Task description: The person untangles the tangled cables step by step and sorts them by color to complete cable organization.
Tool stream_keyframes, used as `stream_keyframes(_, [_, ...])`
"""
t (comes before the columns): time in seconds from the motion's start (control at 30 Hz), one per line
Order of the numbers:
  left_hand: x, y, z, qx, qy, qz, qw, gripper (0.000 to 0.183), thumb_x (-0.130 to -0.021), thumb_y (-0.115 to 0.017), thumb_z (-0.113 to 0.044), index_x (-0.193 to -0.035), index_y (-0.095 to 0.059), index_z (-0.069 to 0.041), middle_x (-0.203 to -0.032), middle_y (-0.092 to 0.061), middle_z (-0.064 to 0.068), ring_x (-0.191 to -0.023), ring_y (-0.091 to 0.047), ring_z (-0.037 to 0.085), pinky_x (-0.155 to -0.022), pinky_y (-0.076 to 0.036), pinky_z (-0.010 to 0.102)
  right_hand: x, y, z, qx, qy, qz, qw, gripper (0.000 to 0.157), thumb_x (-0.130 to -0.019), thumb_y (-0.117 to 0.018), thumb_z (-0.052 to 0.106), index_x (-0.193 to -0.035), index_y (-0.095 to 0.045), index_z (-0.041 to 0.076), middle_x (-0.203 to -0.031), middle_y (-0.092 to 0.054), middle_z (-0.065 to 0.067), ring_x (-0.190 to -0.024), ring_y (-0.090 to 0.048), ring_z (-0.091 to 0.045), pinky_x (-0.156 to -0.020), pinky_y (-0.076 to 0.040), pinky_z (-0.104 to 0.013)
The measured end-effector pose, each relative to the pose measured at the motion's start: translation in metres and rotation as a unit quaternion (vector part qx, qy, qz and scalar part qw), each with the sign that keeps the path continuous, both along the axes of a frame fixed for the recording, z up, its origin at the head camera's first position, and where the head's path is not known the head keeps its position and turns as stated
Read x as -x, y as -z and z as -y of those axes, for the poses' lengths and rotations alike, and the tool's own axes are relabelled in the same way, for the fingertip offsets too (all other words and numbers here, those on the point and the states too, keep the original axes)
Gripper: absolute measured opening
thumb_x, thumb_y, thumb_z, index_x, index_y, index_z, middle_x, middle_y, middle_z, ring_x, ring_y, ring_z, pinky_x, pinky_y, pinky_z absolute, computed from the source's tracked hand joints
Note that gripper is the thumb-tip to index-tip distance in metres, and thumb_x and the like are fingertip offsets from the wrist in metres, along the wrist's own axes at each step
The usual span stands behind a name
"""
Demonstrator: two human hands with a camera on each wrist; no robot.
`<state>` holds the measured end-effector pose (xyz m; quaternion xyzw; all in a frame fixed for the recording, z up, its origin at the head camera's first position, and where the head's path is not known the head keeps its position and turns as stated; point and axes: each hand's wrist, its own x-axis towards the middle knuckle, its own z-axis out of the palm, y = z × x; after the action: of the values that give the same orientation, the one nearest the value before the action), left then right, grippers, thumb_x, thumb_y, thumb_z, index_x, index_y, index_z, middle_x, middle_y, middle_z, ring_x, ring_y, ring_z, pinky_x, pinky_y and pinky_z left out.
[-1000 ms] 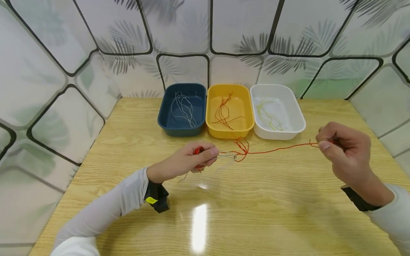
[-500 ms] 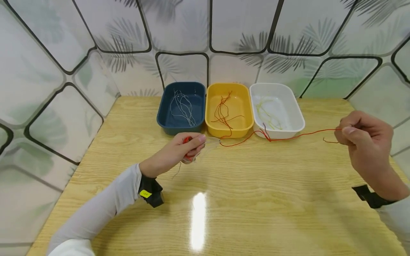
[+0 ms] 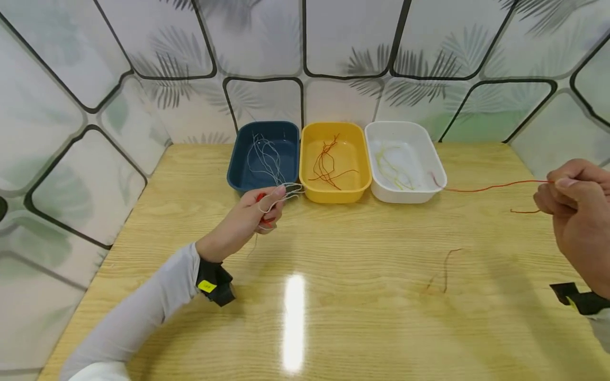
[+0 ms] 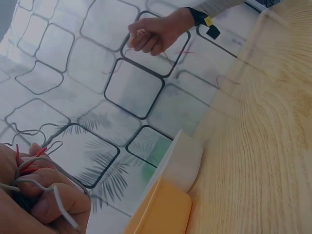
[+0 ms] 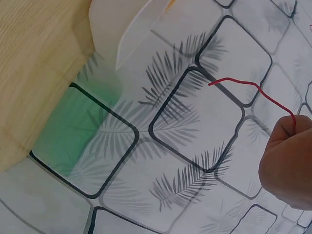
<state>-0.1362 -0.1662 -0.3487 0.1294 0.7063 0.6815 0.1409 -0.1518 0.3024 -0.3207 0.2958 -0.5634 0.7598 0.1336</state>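
Note:
My left hand (image 3: 245,219) grips a bundle of thin strings in front of the blue bin. White string loops (image 3: 294,189) stick out past the thumb, and red string (image 4: 40,153) shows between the fingers in the left wrist view. Far to the right, my right hand (image 3: 579,211) pinches a red string (image 3: 495,186) that trails leftward, its far end apart from the left hand. Another short red end (image 3: 525,211) pokes out below those fingers. A loose red string piece (image 3: 446,270) appears in mid-air over the table, touching neither hand.
Blue (image 3: 232,177), yellow (image 3: 335,197) and white (image 3: 405,197) bins stand side by side at the table's back. They hold white strings (image 3: 267,159), red strings (image 3: 325,164) and yellow-green strings (image 3: 393,169). A patterned wall (image 3: 343,42) rises behind.
My hands have moved apart, the right one rightward and the left one slightly left. The red string, earlier stretched from the left hand's bundle, has come free. A loose red piece has appeared.

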Motion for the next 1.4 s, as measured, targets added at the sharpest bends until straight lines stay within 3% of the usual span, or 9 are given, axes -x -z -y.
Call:
stream_keyframes(0.27, [0.004,-0.002,-0.028,-0.047,0.073,-0.01,0.9962,0.048,-0.097,-0.038,-0.047,-0.085,-0.03,-0.001,-0.068,-0.023,0.01,-0.051,-0.015,0.02,-0.046,-0.014,0.028,0.006,-0.015,0.057,-0.041,-0.019,-0.053,0.998,0.013,-0.086,-0.036,-0.016,-0.079,-0.046,-0.019,-0.054,-0.026,0.0,-0.045,-0.021,-0.006,-0.043,-0.012,-0.023])
stream_keyframes(0.37, [0.003,-0.002,-0.036,-0.038,0.09,-0.003,0.9952,0.052,-0.096,-0.036,-0.051,-0.079,-0.029,-0.002,-0.068,-0.022,0.01,-0.051,-0.015,0.02,-0.047,-0.015,0.029,0.007,-0.015,0.081,-0.1,0.001,-0.049,0.994,0.013,-0.088,-0.042,-0.012,-0.087,-0.054,-0.018,-0.055,-0.037,-0.005,-0.045,-0.028,-0.009,-0.042,-0.018,-0.024])
stream_keyframes(0.47, [0.001,0.0,-0.04,-0.019,0.105,-0.01,0.9943,0.053,-0.095,-0.039,-0.051,-0.073,-0.031,-0.003,-0.068,-0.022,0.011,-0.052,-0.016,0.022,-0.048,-0.016,0.03,0.014,-0.017,0.105,-0.206,0.036,-0.014,0.978,0.019,-0.093,-0.048,0.003,-0.1,-0.061,-0.009,-0.066,-0.053,-0.009,-0.05,-0.04,-0.014,-0.044,-0.03,-0.024])
stream_keyframes(0.6, [-0.004,0.005,-0.044,-0.002,0.113,-0.026,0.9932,0.049,-0.095,-0.044,-0.046,-0.074,-0.037,-0.002,-0.067,-0.026,0.014,-0.053,-0.02,0.024,-0.048,-0.019,0.03,0.044,-0.018,0.139,-0.344,0.036,0.042,0.937,0.03,-0.095,-0.05,0.027,-0.115,-0.063,0.009,-0.09,-0.066,-0.006,-0.065,-0.056,-0.022,-0.057,-0.043,-0.028])
stream_keyframes(0.73, [-0.009,0.008,-0.05,0.021,0.1,-0.02,0.9946,0.049,-0.093,-0.047,-0.048,-0.075,-0.038,-0.003,-0.067,-0.03,0.012,-0.053,-0.023,0.024,-0.048,-0.021,0.03,0.082,-0.004,0.168,-0.439,0.051,0.076,0.894,0.029,-0.093,-0.052,0.034,-0.112,-0.065,0.016,-0.094,-0.067,0.0,-0.07,-0.062,-0.021,-0.057,-0.044,-0.031])
stream_keyframes(0.97, [-0.021,0.013,-0.053,0.026,0.09,-0.009,0.9956,0.049,-0.092,-0.048,-0.048,-0.077,-0.039,-0.003,-0.066,-0.029,0.012,-0.053,-0.024,0.024,-0.048,-0.021,0.03,0.133,0.024,0.201,-0.605,0.156,0.028,0.78,0.033,-0.094,-0.037,0.026,-0.11,-0.064,0.016,-0.088,-0.066,0.005,-0.057,-0.059,-0.007,-0.046,-0.043,-0.033])
stream_keyframes(1.17, [-0.023,0.018,-0.054,0.02,0.094,-0.015,0.9952,0.045,-0.093,-0.047,-0.045,-0.077,-0.04,-0.004,-0.066,-0.029,0.012,-0.055,-0.024,0.026,-0.048,-0.02,0.031,0.15,0.046,0.223,-0.698,0.154,-0.039,0.698,0.032,-0.088,-0.038,0.018,-0.074,-0.066,0.017,-0.055,-0.049,0.001,-0.05,-0.041,-0.014,-0.043,-0.028,-0.028])
stream_keyframes(1.27, [-0.023,0.019,-0.055,0.028,0.096,-0.026,0.9947,0.045,-0.093,-0.047,-0.046,-0.077,-0.041,-0.004,-0.065,-0.03,0.012,-0.054,-0.026,0.026,-0.048,-0.022,0.031,0.148,0.057,0.227,-0.722,0.12,-0.051,0.68,0.028,-0.087,-0.043,0.022,-0.079,-0.07,0.019,-0.062,-0.056,0.003,-0.055,-0.045,-0.015,-0.043,-0.031,-0.029])
stream_keyframes(1.4, [-0.023,0.017,-0.056,0.047,0.085,-0.036,0.9947,0.047,-0.092,-0.047,-0.048,-0.076,-0.042,-0.005,-0.065,-0.033,0.012,-0.053,-0.028,0.025,-0.047,-0.024,0.03,0.142,0.062,0.222,-0.718,0.097,-0.041,0.688,0.03,-0.088,-0.051,0.033,-0.106,-0.069,0.018,-0.093,-0.067,0.002,-0.074,-0.059,-0.015,-0.052,-0.043,-0.034])
